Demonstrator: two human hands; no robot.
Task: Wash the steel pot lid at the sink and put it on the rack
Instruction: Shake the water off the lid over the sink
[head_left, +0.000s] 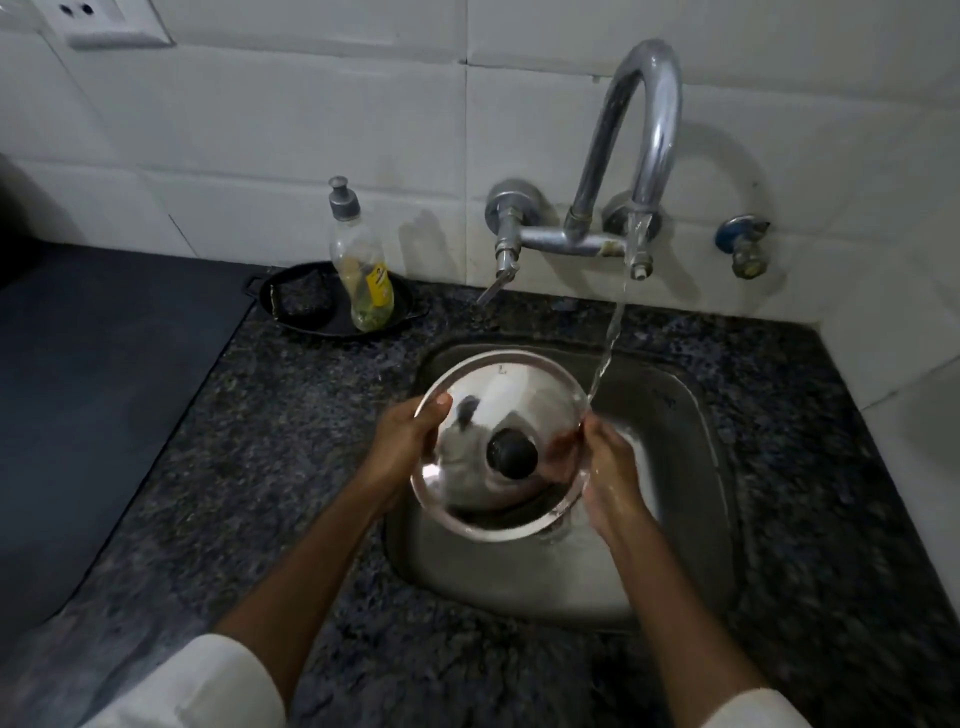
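Observation:
A round steel pot lid (511, 387) with a black knob (511, 456) is held tilted over the steel sink (675, 467), its knob side facing me. My left hand (402, 447) grips its left rim, thumb on top. My right hand (610, 475) holds the right rim and is wet. Water runs from the curved tap (647, 119) and falls onto the lid's right edge by my right hand. No rack is in view.
A dish-soap bottle (363, 270) and a dark scrubber (304, 299) sit in a black tray (400, 322) behind the sink on the left. Speckled granite counter (260, 441) surrounds the sink. White tiled wall lies behind, with a valve (743, 247) at right.

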